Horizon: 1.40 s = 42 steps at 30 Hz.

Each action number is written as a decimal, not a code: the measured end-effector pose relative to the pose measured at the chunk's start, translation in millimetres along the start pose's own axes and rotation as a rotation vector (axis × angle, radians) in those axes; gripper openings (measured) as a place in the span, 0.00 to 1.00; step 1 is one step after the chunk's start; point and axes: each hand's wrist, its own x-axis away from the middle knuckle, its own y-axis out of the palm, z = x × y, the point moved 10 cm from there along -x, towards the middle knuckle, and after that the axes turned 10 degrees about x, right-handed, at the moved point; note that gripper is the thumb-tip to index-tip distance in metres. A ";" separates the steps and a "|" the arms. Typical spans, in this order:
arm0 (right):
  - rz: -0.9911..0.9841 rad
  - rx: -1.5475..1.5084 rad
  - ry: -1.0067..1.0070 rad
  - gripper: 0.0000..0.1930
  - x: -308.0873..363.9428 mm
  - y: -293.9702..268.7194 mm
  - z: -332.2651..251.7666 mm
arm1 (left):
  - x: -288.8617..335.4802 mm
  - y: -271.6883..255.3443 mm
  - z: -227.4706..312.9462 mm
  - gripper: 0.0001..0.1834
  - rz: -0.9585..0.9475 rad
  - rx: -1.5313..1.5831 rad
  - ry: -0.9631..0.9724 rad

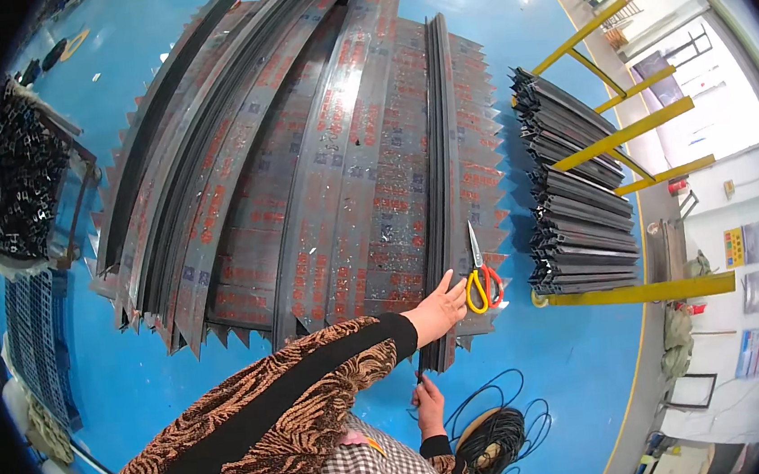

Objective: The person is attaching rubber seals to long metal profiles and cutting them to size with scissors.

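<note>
My left hand (pixel 441 308) lies across the near end of a narrow stack of long dark profiles (pixel 441 159), its fingers stretched out. Just beyond its fingertips, a pair of scissors (pixel 475 274) with one yellow and one red handle rests beside the stack, blades pointing away. Below the stack's near end, my right hand (pixel 429 406) is closed in a pinch on a thin black cord (pixel 420 377). What lies inside its fingers is mostly hidden. Close to that hand, a coil of black cord (pixel 496 439) sits on the floor with loose loops around it.
Long grey profiles with red print (pixel 331 196) cover the broad work surface, their pointed ends jutting out. On the right, dark profiles (pixel 573 184) lie on a rack with yellow bars (pixel 637 292). A heap of small black parts (pixel 21 169) and a blue crate (pixel 36 339) stand left.
</note>
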 end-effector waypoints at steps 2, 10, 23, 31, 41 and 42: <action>-0.037 -0.017 0.049 0.18 0.1 1.7 1.6 | 0.8 -2.4 -0.1 0.16 0.002 0.011 0.005; -0.110 0.004 0.082 0.18 -0.7 3.6 -4.8 | -0.1 -2.5 -1.4 0.15 0.021 0.033 0.019; 0.432 0.934 -0.986 0.10 -48.4 -60.9 -226.1 | 4.5 5.0 -5.7 0.34 -0.199 -0.113 -0.055; 0.520 1.339 -0.895 0.21 -154.8 -46.5 -238.2 | 51.6 -26.0 29.6 0.34 0.199 0.117 -0.330; -0.068 0.157 -0.704 0.33 -81.5 -87.4 -165.8 | 186.6 154.4 92.2 0.28 0.388 1.680 -1.356; -0.147 0.092 -0.523 0.32 -59.4 -88.9 -135.4 | 190.7 161.7 97.7 0.28 0.402 1.753 -1.369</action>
